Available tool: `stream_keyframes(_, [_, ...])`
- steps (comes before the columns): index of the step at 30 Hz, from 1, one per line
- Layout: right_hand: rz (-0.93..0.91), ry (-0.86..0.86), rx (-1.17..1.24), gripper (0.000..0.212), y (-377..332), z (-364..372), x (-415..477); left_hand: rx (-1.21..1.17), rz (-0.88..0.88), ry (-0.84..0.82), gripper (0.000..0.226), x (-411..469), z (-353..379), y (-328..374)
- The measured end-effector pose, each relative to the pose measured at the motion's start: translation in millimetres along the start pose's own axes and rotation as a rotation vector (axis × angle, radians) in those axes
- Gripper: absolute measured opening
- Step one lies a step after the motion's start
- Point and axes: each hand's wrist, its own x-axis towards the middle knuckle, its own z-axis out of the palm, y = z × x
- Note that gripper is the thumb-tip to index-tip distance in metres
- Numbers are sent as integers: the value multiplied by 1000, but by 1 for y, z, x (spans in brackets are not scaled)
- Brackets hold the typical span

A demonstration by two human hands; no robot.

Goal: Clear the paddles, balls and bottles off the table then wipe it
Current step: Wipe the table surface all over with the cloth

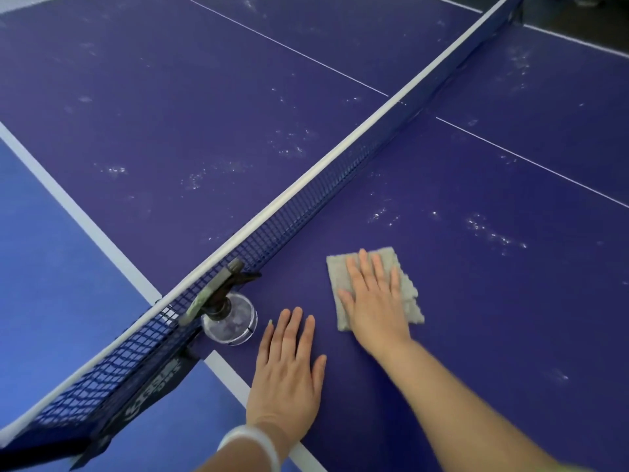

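A dark blue table-tennis table (476, 335) fills the view, with white speckles of spray or dust scattered over it. My right hand (374, 298) presses flat, fingers straight, on a grey-beige cloth (406, 291) lying on the near half of the table. My left hand (289, 366) rests flat on the table near its white side edge, fingers spread, holding nothing. A clear spray bottle (229, 318) with a dark trigger head stands by the net post, just left of my left hand. No paddles or balls are in view.
The blue net (306, 206) with a white top band runs diagonally from lower left to upper right. Its clamp and post (160, 383) grip the table's side. Lighter blue floor (51, 267) lies to the left of the table edge.
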Motion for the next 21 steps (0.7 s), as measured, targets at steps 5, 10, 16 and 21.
stream_keyframes(5, [231,6,-22,62,64,-10,33,1,-2,5,58,0,0,0])
stream_keyframes(10, [701,43,71,70,80,-2,-37,-4,-7,5,59,0,2,-2])
stream_keyframes(16, [17,47,-51,64,7,12,-72,7,-7,7,60,0,1,1])
stream_keyframes(21, [533,49,-23,61,131,-5,-67,13,-2,30,62,0,4,1])
